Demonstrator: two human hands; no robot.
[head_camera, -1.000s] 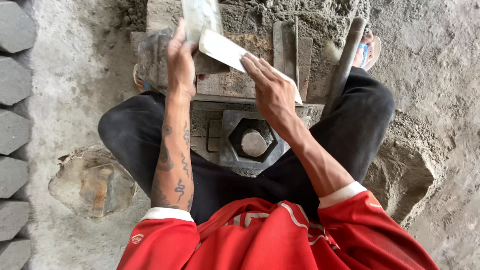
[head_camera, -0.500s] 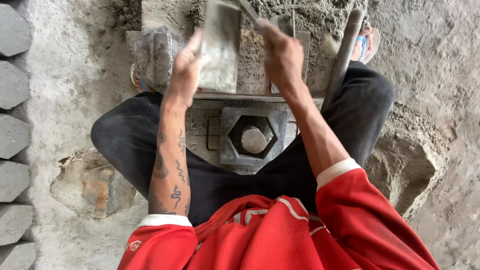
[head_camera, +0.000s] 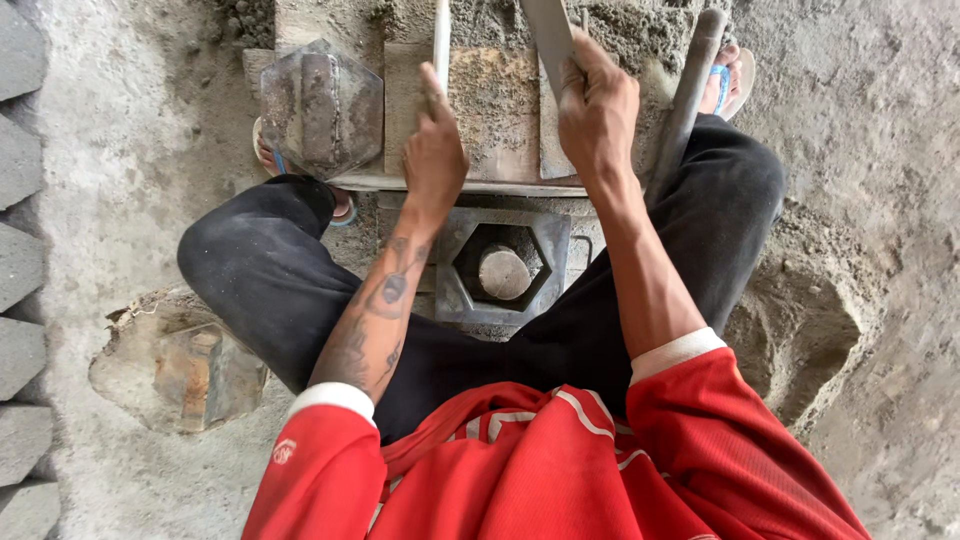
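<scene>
Plates gripped, thin plate (head_camera: 441, 40) pinched in left hand (head_camera: 433, 150), flat plate (head_camera: 551, 40) clutched in right hand (head_camera: 598, 105), above hexagonal mould (head_camera: 503, 268); next, probably lowering both squarely.

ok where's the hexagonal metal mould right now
In the head view, the hexagonal metal mould sits centre, between the person's knees, just below the left hand and the sand-filled tray.

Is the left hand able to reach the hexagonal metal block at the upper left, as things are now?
Probably yes. The left hand grips a thin flat piece right beside the hexagonal metal block, and nothing lies between them. It would first need to release its grip.
</scene>
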